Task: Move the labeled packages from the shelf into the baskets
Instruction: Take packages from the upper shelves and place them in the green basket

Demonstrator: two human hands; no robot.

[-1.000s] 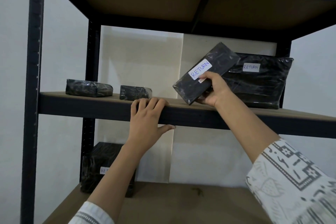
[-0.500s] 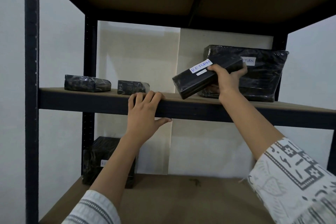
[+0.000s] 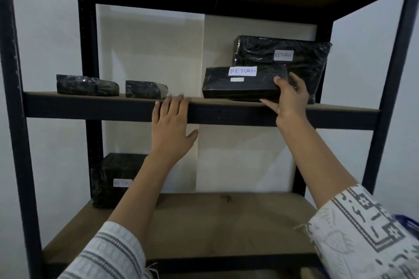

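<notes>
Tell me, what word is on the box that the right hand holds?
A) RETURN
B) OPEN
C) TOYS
A: the white label on the box held by the right hand reads RETURN.

I see a dark metal shelf unit [image 3: 90, 111] with brown boards. Middle board [image 3: 340, 107]: two small black wrapped packages at left, one [image 3: 86, 85] near the other [image 3: 145, 89], not touching. Right of centre is a flat box [image 3: 240, 85] labelled RETURN, contact with the board unclear. A large package [image 3: 301, 56], also RETURN, stands just behind it. Lower board [image 3: 226, 222]: one black labelled package [image 3: 113, 179], back left.
</notes>
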